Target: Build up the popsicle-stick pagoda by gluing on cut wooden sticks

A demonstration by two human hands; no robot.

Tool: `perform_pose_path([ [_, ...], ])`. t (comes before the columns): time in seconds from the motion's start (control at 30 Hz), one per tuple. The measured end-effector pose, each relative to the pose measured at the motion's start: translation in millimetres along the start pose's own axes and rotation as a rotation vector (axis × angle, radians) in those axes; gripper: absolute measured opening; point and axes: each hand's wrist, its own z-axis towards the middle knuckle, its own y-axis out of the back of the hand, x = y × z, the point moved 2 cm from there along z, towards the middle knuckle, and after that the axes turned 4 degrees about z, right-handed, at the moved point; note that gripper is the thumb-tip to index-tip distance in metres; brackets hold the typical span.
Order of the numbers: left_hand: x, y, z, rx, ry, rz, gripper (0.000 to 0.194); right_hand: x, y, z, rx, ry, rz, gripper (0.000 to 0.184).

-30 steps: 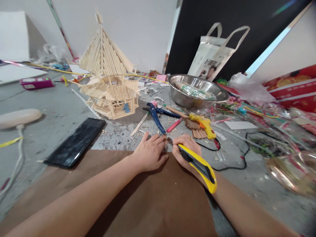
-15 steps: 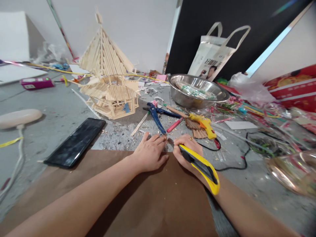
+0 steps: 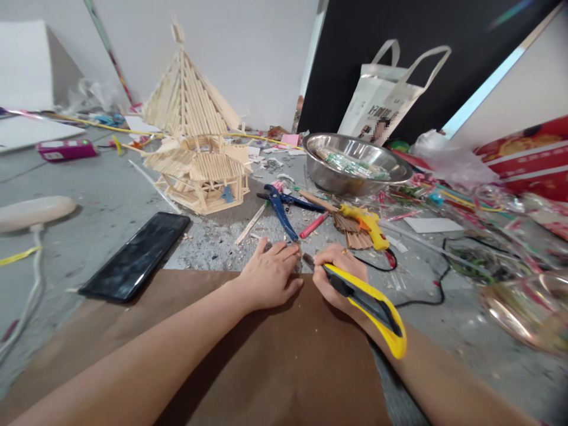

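My right hand [image 3: 339,272] is wrapped around a yellow and black utility knife [image 3: 377,307]. Its handle slants back over my wrist, and the short dark blade [image 3: 308,259] points left, slightly apart from my left fingertips. My left hand [image 3: 273,272] lies palm down at the far edge of a brown sheet [image 3: 261,367], fingers stretched forward and thumb apart. Whatever might lie under those fingertips is hidden. Just beyond them are blue-handled cutters [image 3: 280,210] and a red pen-like stick [image 3: 314,225]. Further back stands a pavilion model made of wooden sticks [image 3: 199,171].
A black phone [image 3: 137,257] lies left of my left hand. To the right are a yellow glue gun [image 3: 368,225] with a black cord and a metal bowl [image 3: 315,171] holding green-and-clear wrapped pieces. A white bag [image 3: 377,100] leans behind. Scraps and plastic wrappers litter the floor.
My right hand and the utility knife have shifted slightly right and toward me, so the blade now sits further from my left fingertips. The left hand has stayed in place.
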Motion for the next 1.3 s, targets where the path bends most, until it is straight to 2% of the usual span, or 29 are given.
perform_pose_path([
  [0.13, -0.8, 0.4, 0.0, 0.001, -0.002, 0.001, 0.044, 1.0, 2.5, 0.7, 0.015, 0.014, -0.038, 0.013],
  [0.27, -0.7, 0.7, 0.5, -0.002, -0.014, 0.01, 0.043, 0.5, 3.7, 4.2, -0.043, 0.022, -0.041, 0.014],
  [0.4, 0.1, 0.3, 1.0, 0.002, -0.016, 0.013, 0.043, -1.9, -0.1, 6.9, -0.071, -0.017, -0.032, 0.013],
  [0.57, 0.2, 1.0, 0.7, -0.002, -0.017, 0.013, 0.042, -7.2, -5.5, 5.8, -0.083, 0.016, -0.032, 0.012],
  [1.3, -0.6, 2.1, 0.5, -0.004, -0.012, 0.003, 0.039, -12.4, -8.2, 2.4, -0.037, 0.019, -0.036, 0.013],
])
